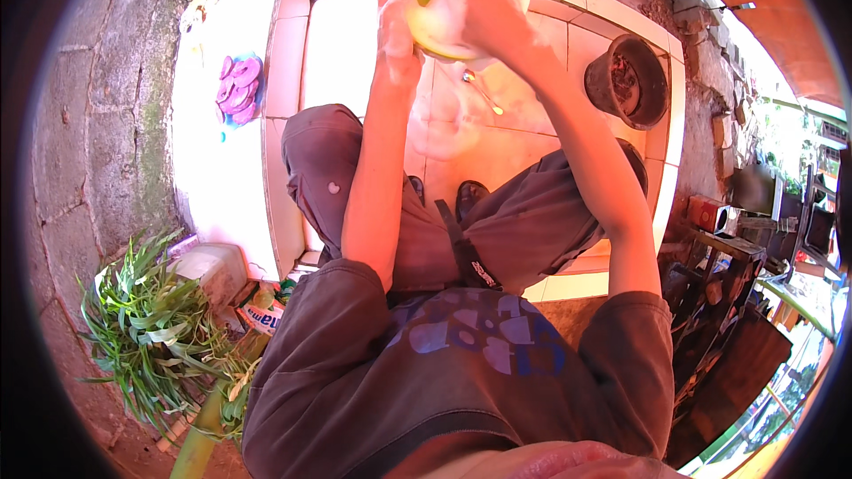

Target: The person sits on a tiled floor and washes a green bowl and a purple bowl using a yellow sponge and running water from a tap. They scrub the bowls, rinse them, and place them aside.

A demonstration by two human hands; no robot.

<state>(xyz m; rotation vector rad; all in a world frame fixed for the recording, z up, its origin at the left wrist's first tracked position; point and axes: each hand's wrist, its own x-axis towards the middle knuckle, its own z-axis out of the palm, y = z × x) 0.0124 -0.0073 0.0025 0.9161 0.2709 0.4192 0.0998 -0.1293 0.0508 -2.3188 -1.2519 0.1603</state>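
At the top of the head view, a yellow-green plate [437,31] is held up over the tiled basin. My left hand [399,25] grips its left rim. Against the plate's right part presses my right hand [486,11], its fingers closed and partly lost in white foam and glare; what they hold cannot be made out. An olive-coloured oval spot shows on the plate near my left fingers. Below the plate, a spoon [484,93] lies on the tiles, with soapy foam [444,120] spread beside it.
A dark bucket [596,80] with brownish contents stands at the basin's right. Pinkish-purple pieces [238,89] lie on the bright ledge at left. Cut green leaves [160,328] and a pale container [210,268] are at lower left. A wooden rack [723,302] stands at right.
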